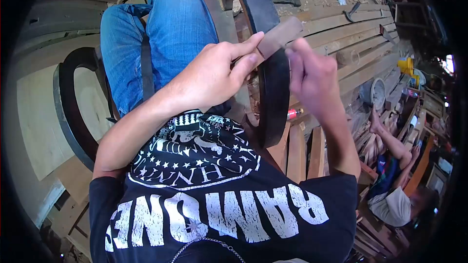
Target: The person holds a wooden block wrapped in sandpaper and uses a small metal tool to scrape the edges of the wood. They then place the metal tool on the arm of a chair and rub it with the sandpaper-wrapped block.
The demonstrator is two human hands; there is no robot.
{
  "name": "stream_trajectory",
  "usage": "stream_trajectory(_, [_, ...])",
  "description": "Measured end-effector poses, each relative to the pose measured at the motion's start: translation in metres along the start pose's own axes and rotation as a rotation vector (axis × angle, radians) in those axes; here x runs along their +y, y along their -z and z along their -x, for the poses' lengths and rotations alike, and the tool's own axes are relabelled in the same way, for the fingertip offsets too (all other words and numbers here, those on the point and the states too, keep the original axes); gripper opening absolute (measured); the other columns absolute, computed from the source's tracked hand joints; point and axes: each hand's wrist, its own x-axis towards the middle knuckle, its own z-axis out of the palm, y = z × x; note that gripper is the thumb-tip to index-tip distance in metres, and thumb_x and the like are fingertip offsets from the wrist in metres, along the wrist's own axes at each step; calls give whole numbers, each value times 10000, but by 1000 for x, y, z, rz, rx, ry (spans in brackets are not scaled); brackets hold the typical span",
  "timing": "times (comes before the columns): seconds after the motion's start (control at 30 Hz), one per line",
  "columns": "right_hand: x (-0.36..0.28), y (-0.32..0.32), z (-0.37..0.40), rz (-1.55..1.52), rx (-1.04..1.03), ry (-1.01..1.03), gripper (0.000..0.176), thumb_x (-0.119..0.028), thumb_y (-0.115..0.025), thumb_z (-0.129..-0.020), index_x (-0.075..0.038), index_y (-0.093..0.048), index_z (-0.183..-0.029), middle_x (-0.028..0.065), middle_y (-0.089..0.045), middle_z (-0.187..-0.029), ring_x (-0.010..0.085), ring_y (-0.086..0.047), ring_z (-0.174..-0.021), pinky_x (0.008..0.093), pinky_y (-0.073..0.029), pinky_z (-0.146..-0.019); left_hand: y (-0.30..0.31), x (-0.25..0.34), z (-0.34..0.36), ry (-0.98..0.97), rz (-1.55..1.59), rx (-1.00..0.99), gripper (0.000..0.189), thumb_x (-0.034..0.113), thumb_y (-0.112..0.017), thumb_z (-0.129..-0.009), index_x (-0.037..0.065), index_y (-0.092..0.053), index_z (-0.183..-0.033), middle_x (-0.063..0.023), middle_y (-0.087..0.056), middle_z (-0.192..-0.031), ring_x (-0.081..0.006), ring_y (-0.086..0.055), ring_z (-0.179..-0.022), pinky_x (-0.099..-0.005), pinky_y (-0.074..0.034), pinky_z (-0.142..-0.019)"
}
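Note:
A small flat brown strip lies across the top of a dark curved wooden piece in the head view. My left hand pinches the strip's near end between thumb and fingers. On the other side of the curved piece, my right hand is closed beside the strip's far end. Its fingers are curled, and whatever they may hold is too small or hidden to make out. The strip's surface looks smooth and slightly blurred.
Another dark curved piece stands at the left. Long boards lie at the upper right, with a hammer-like tool on them. A bucket stands at the right. Another person sits at the lower right.

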Motion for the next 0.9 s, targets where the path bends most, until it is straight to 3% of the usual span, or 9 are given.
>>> stream_trajectory(0.2, [2,0,1,-57,-4,6,90,-14,-582,-951,-30,-535,-877,187,-455,-593,334,-535,-478,394,-403,-474,2,0,0,58,21,-22,483,158,-471,-1065,91,-398,-1538,0,-588,-771,-41,-477,-505,-220,-432,-478])
stream_trajectory(0.27, [-5,-5,3,-130,60,83,98,-24,-583,-958,-29,-533,-874,182,-440,-591,328,-508,-468,389,-401,-470,1,-3,1,-53,-33,-5,479,163,-463,-1070,87,-397,-1538,-5,-583,-781,-42,-477,-504,-218,-430,-472])
stream_trajectory(0.4, [7,-2,1,-36,0,-36,79,-29,-591,-954,-30,-551,-886,179,-473,-587,340,-532,-492,392,-419,-486,4,2,0,59,14,-39,482,156,-464,-1068,92,-395,-1540,6,-577,-770,-36,-474,-508,-216,-432,-477])
stream_trajectory(0.53, [-6,-4,4,-101,33,62,111,-31,-574,-972,-26,-532,-869,178,-466,-592,333,-514,-484,380,-413,-481,2,-2,2,-15,-20,-23,473,162,-460,-1074,96,-400,-1538,5,-584,-779,-39,-482,-500,-216,-433,-470])
stream_trajectory(0.6, [7,-1,2,-33,-7,-49,75,-25,-586,-955,-29,-558,-885,184,-511,-601,353,-564,-515,397,-428,-497,3,2,1,18,16,-36,476,151,-461,-1070,96,-398,-1539,1,-588,-776,-40,-484,-499,-217,-432,-471])
stream_trajectory(0.73, [-11,0,7,-88,-51,22,89,-2,-606,-884,-42,-537,-923,210,-587,-668,406,-628,-634,490,-460,-547,5,0,1,38,19,-26,482,152,-467,-1067,102,-395,-1541,0,-587,-775,-36,-476,-498,-216,-431,-470])
stream_trajectory(0.8, [1,-3,5,-137,-15,0,91,-15,-607,-887,-48,-527,-914,207,-582,-663,401,-627,-626,489,-461,-541,4,2,1,17,10,-36,485,153,-468,-1066,106,-394,-1543,-3,-588,-774,-35,-476,-501,-217,-431,-469])
stream_trajectory(0.87, [8,0,0,65,-15,-3,20,-18,-595,-941,-35,-597,-929,187,-505,-597,332,-566,-498,386,-426,-485,4,5,1,40,12,-46,487,150,-469,-1064,105,-393,-1543,-3,-587,-772,-35,-476,-502,-219,-431,-471])
stream_trajectory(0.9, [-1,-1,3,-40,-4,14,34,-9,-584,-944,-39,-598,-936,180,-488,-582,327,-553,-486,388,-418,-478,5,6,1,66,7,-41,489,147,-469,-1062,103,-392,-1543,-4,-587,-771,-35,-475,-503,-221,-431,-473])
